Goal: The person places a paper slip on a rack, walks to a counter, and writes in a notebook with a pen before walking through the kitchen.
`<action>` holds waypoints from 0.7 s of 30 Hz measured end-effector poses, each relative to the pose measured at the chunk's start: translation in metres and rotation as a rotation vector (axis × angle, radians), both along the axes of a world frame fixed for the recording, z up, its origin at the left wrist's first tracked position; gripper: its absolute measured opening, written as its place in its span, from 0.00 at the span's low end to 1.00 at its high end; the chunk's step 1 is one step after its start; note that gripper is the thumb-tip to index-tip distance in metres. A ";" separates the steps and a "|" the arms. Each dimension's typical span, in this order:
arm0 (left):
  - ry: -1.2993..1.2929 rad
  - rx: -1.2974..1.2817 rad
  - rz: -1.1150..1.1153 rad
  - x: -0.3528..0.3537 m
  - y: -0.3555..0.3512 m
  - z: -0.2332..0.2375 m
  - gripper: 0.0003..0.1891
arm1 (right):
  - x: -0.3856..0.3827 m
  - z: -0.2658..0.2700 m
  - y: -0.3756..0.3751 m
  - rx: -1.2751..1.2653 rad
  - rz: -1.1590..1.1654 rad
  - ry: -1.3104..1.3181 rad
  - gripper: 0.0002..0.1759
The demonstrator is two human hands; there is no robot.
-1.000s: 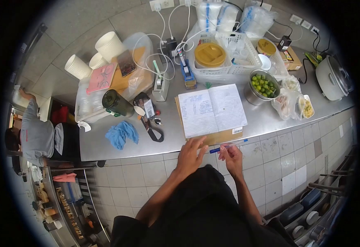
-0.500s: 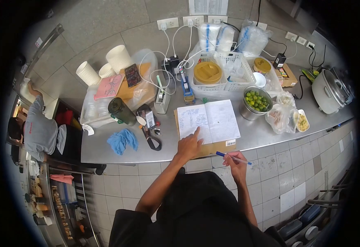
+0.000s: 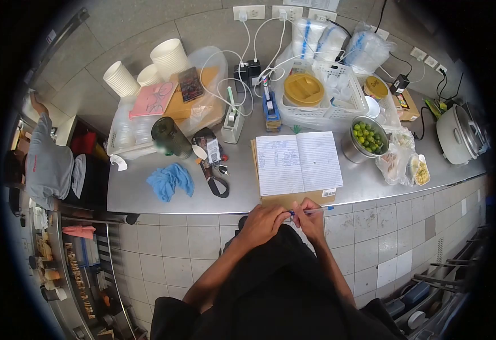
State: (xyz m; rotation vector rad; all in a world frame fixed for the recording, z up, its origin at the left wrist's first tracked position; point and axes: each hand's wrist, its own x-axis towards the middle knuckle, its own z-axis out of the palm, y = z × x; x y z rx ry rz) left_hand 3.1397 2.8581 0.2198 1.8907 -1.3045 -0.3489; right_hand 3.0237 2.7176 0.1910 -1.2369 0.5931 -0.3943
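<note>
Head view: at the tabletop's [image 3: 239,175] near edge, a pen [image 3: 320,209], probably light, stiff and slightly slippery, best pinched mid-barrel; right hand [image 3: 310,220] pinching the barrel, left hand [image 3: 262,222] with fingers closed about the blue end. Toward twelve o'clock, a notebook [image 3: 320,164]; toward one, a pot [image 3: 356,151] of green fruit [image 3: 368,137]; toward nine, a blue cloth [image 3: 170,181].

Handwriting [image 3: 277,157] in notebook [image 3: 319,165] illegibly small

Even, fairly bright light, with fisheye edges curving into black.
</note>
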 end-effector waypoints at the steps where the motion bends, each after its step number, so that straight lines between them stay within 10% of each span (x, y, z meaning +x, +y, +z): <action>1: -0.032 -0.026 -0.006 0.003 0.003 0.000 0.07 | 0.006 0.000 0.006 0.000 -0.059 0.046 0.18; 11: -0.019 0.041 -0.006 0.050 0.037 -0.027 0.09 | 0.046 0.011 0.040 0.182 0.080 0.419 0.26; 17: 0.070 -0.028 -0.076 0.074 0.065 -0.066 0.07 | 0.044 0.013 0.066 0.396 -0.273 0.389 0.25; 21: 0.062 -0.010 0.124 0.119 0.094 -0.083 0.07 | 0.011 0.001 0.021 0.045 -0.324 0.338 0.23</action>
